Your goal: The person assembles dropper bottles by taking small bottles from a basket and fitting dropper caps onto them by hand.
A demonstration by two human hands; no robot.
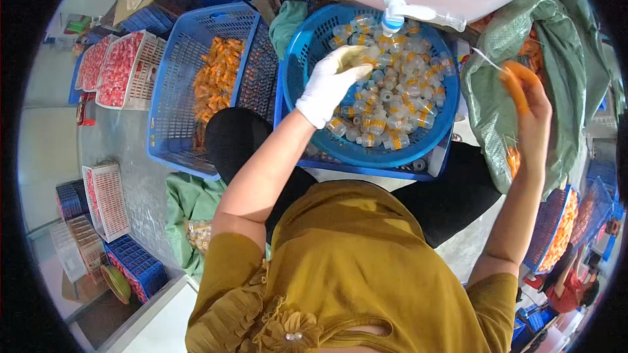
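Note:
A round blue basket holds many small clear bottles with orange bands. Over its left part is my left hand, in a white glove, its fingers curled with thumb and fingertips near one another beside a bottle; whether it grips one is unclear. To the right, my right hand, with orange coverings on some fingers, pinches a thin white strip beside a green woven sack. Above the bottles a white tap with a blue ring juts down.
Left stands a blue crate with orange pieces. White baskets of red items are farther left. A green cloth bag lies below the crate. Another person is at the lower right, near a basket of orange pieces.

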